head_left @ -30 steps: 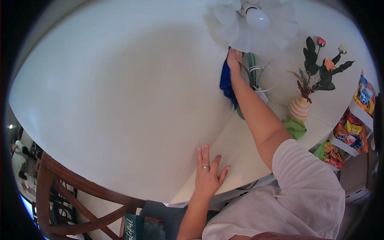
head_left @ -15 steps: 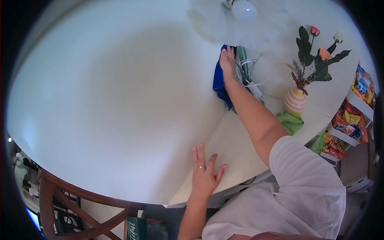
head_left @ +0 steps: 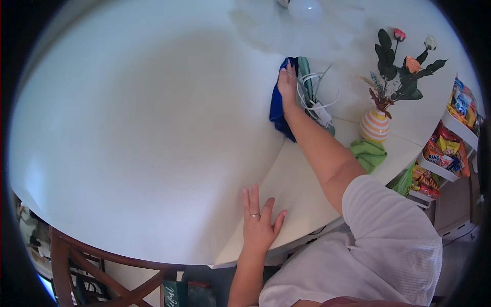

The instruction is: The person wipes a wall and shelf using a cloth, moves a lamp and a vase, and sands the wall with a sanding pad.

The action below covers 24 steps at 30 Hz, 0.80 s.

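My right hand (head_left: 288,88) reaches far forward and presses on a dark blue cloth (head_left: 277,111), its fingertips partly hidden. Just right of that hand is a slim green object (head_left: 305,69) with a looped white cable (head_left: 336,97) around it; its kind is unclear. My left hand (head_left: 260,227) rests on the white surface (head_left: 153,153) nearer my body, fingers spread, a ring on one finger and nothing held. Beyond my right forearm lies a crumpled green cloth (head_left: 369,155), beside a striped vase (head_left: 375,126) of flowers.
White bins of snack packets (head_left: 442,148) stand at the right edge. A glass lamp shade with a bulb (head_left: 305,9) is at the top. At the lower left is a wooden chair back (head_left: 102,256), near a dark green item with white lettering (head_left: 175,292).
The whole view has shifted slightly left. Both hands keep nearly the same places, the right one still on the blue cloth.
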Tool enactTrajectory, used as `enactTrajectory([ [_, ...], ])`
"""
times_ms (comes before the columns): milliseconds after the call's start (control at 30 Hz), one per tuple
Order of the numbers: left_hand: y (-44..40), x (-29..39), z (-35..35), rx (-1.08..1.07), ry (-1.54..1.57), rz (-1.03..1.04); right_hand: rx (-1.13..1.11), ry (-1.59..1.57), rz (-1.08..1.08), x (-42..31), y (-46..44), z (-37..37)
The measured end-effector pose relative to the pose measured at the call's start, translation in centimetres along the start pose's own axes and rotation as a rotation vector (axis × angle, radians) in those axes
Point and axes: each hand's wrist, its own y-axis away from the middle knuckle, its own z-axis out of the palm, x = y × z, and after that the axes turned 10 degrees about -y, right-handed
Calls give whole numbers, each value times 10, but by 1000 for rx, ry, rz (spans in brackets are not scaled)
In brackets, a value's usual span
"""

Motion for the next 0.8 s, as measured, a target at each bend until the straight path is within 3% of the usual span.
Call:
enactTrajectory([
  [300,2,0,-1,2,-6,6,43,13,-72,29,11,-1],
  [500,2,0,-2,0,3,9,-5,-1,111,16,25,-12],
  [800,1,1,-2,5,-4,9,65,5,13,39,32,-8],
])
